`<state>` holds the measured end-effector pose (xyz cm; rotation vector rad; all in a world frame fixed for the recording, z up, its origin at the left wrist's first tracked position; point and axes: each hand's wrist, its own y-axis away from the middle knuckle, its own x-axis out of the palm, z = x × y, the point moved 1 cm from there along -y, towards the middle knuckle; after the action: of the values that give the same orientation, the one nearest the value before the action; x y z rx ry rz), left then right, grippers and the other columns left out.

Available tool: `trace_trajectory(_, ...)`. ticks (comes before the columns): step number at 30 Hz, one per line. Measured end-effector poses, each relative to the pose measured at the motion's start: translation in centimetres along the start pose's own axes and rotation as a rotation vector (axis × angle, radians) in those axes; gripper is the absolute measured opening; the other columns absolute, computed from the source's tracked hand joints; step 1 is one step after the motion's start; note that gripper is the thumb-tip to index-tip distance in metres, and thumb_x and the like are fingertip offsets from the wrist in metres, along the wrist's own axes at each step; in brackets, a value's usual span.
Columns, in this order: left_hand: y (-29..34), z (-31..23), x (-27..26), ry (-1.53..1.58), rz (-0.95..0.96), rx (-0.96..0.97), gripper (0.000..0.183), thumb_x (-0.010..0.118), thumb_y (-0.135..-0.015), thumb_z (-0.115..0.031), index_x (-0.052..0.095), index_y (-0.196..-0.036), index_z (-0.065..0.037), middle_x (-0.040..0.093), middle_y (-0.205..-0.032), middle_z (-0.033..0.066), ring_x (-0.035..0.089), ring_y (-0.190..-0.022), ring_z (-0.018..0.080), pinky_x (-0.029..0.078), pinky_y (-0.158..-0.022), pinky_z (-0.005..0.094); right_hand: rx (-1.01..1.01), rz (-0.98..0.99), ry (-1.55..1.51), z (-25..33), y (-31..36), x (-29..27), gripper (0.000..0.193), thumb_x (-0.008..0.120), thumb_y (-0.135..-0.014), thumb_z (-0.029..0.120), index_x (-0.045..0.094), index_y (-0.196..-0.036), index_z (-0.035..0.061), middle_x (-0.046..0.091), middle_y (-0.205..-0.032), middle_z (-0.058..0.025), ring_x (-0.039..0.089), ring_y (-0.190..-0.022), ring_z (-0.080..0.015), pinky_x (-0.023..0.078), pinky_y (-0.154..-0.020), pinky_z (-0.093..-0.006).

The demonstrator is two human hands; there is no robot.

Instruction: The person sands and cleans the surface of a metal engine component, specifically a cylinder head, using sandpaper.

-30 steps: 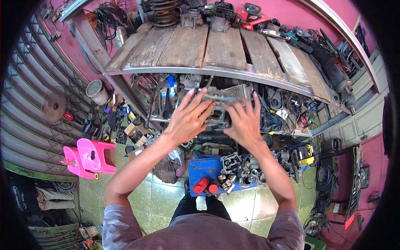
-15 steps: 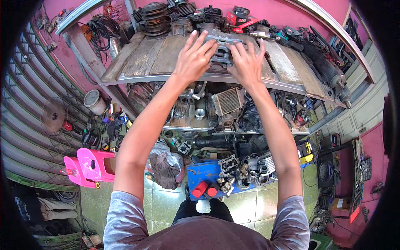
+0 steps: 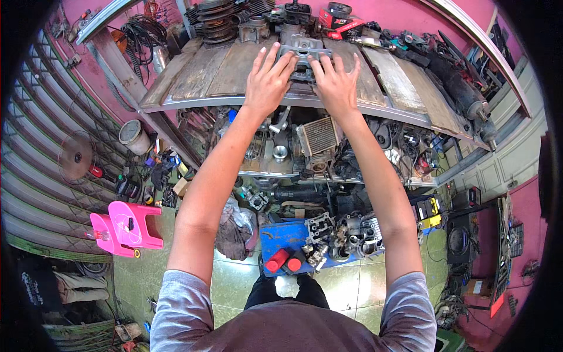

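2 hands (image 3: 265, 84), loosely spread, hold grey metal part (image 3: 304, 52) over wooden shelf (image 3: 226, 70); 1 second earlier, in front.

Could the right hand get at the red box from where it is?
Probably yes: the right hand is on the metal part, but bare plank seems all that lies between it and the red box.

Engine parts (image 3: 355, 237) crowding plank shelving (image 3: 196, 76) and a blue stand (image 3: 286, 233) mark a workshop.

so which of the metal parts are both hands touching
The grey casting between the left hand and right hand; the metal parts at the back of the wooden shelf are untouched.
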<state>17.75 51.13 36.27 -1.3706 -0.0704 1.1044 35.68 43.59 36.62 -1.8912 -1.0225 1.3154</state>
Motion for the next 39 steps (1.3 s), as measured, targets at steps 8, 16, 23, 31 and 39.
trace_trajectory(8,-0.3,-0.2,-1.2,-0.044,0.029,-0.001,0.072,0.085,-0.076,-0.024,0.061,-0.143,-0.015,0.059,-0.143,0.0003,0.042,-0.147,0.0281,0.026,-0.126,0.0505,0.014,0.045,-0.009,0.2,0.1,-1.2,0.057,0.075,-0.082,0.019,0.062,-0.137,0.0187,0.059,-0.131,-0.0039,0.052,-0.129,-0.0267,0.027,-0.111,-0.0753)
trace_trajectory(16,-1.4,-0.9,-2.1,0.002,-0.014,-0.014,0.061,0.082,-0.081,-0.023,0.065,-0.139,-0.015,0.063,-0.136,0.0009,0.048,-0.141,0.0275,0.026,-0.125,0.0516,0.016,0.109,0.016,0.3,0.1,-2.3,0.088,0.088,-0.073,0.033,0.049,-0.152,0.024,0.048,-0.153,-0.0063,0.046,-0.14,-0.0292,0.023,-0.117,-0.0695)
trace_trajectory(23,-0.8,-5.3,-4.2,0.205,-0.264,0.001,0.029,0.078,-0.085,-0.018,0.076,-0.114,-0.014,0.072,-0.11,-0.0007,0.059,-0.127,0.0261,0.028,-0.123,0.0549,0.058,-0.108,-0.207,0.2,2.7,-5.5,0.058,0.082,-0.077,0.022,0.065,-0.132,0.0185,0.058,-0.142,-0.0064,0.05,-0.136,-0.03,0.027,-0.117,-0.065)
trace_trajectory(31,4.1,-20.2,-2.1,0.564,-0.071,-0.016,0.02,0.077,-0.085,-0.016,0.08,-0.104,-0.009,0.073,-0.099,0.0021,0.061,-0.121,0.0275,0.028,-0.122,0.057,0.305,0.035,-0.192,-3.0,18.0,-10.8,0.025,0.078,-0.076,0.013,0.078,-0.101,0.0155,0.073,-0.103,0.002,0.059,-0.115,-0.0281,0.03,-0.112,-0.063)
trace_trajectory(39,7.3,-40.2,5.3,0.846,0.309,0.13,0.025,0.074,-0.086,-0.014,0.081,-0.109,-0.005,0.078,-0.101,0.0057,0.061,-0.12,0.0303,0.025,-0.125,0.057,0.696,0.509,0.071,-8.9,37.6,-15.0,0.024,0.075,-0.086,0.023,0.08,-0.109,0.0222,0.076,-0.109,0.006,0.058,-0.117,-0.0241,0.028,-0.113,-0.0647)
